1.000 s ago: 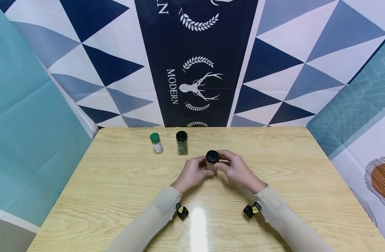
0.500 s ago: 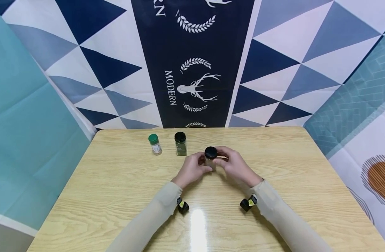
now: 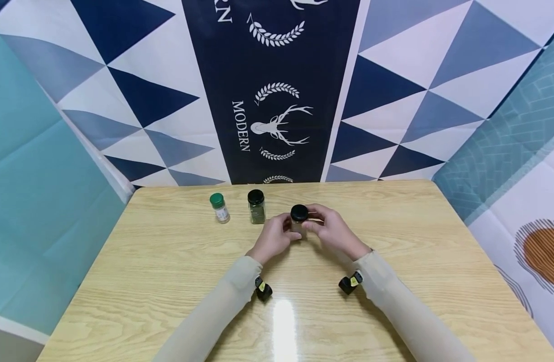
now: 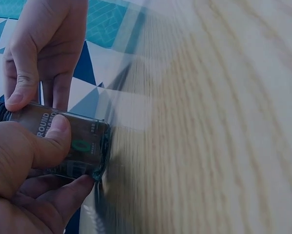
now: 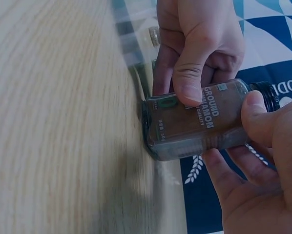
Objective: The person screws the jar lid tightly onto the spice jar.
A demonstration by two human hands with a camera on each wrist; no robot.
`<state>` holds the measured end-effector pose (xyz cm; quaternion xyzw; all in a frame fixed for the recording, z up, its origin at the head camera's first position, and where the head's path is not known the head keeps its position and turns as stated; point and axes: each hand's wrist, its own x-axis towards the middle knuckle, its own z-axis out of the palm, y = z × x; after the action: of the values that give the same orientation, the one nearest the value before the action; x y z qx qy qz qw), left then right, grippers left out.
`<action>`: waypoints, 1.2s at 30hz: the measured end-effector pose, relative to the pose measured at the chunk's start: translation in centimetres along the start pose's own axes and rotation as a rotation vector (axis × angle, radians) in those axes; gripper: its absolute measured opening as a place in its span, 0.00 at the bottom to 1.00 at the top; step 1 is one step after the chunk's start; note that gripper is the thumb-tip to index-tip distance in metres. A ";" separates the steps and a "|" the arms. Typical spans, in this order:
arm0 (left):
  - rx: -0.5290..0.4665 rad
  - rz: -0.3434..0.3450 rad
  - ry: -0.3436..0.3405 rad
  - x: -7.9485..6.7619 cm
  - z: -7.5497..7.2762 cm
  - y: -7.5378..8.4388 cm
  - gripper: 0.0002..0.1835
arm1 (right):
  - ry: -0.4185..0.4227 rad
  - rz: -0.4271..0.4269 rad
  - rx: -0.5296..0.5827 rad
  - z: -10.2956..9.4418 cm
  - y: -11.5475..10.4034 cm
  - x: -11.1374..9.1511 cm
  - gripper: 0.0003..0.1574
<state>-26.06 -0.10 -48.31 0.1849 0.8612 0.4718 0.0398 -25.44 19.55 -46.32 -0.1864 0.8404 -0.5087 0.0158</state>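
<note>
A spice jar with a black lid [image 3: 299,212] stands upright on the table, right of the other jars. Its label reads "GROUND" and partly "CINNAMON" over brown powder, in the right wrist view, where the jar [image 5: 180,129] shows most of its front. My left hand [image 3: 275,239] grips its left side, thumb across the label low on the glass. From the right, my right hand [image 3: 333,231] holds it higher up, thumb [image 5: 257,114] just below the lid. In the left wrist view the left thumb [image 4: 58,131] covers part of the lettering.
To the left stand a black-lidded jar of green contents [image 3: 257,208] and a smaller green-capped bottle [image 3: 220,208], both near the back of the wooden table [image 3: 168,291]. A patterned cloth [image 3: 277,75] hangs behind the back edge.
Both hands have slid the cinnamon jar away from the body, toward the back edge, nearly into line with the other two. The head view has shifted slightly.
</note>
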 end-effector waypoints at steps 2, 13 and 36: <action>-0.003 -0.003 -0.003 0.1 -0.1 0.0 0.25 | 0.003 0.000 -0.004 0.0 0.0 0.2 0.24; 0.000 -0.003 0.015 1.1 0.0 -0.2 0.27 | 0.010 0.008 0.014 -0.3 0.3 1.2 0.24; 0.071 -0.024 0.013 3.3 0.2 0.0 0.26 | 0.029 0.022 0.009 -1.1 0.7 2.7 0.24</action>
<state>-29.07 1.19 -48.07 0.1728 0.8798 0.4415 0.0334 -28.42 19.87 -45.96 -0.1699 0.8402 -0.5148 0.0099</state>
